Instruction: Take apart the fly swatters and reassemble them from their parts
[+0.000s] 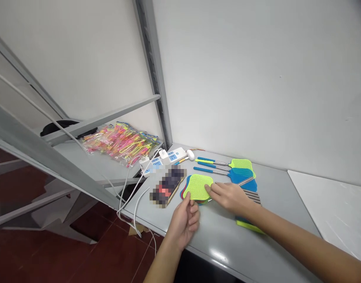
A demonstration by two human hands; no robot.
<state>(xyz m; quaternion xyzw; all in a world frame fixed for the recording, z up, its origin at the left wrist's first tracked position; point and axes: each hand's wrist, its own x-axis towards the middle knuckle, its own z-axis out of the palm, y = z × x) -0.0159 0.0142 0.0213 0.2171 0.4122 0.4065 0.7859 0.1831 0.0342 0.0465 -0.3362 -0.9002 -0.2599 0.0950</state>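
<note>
Your left hand [184, 222] pinches the lower edge of the yellow-green perforated plastic swatter head [199, 185], lower centre; your right hand [229, 197] clamps its right edge. Frame-left of it, markings on the dark rectangular item [168, 186] are pixelated.

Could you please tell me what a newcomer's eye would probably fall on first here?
Probably the lime swatter, atop other coloured ones on the table, with the left hand and right hand at its edges. Next might come the heap of bright pink and yellow packets at the far left, then the blue swatters lying just beyond the right hand.
</note>
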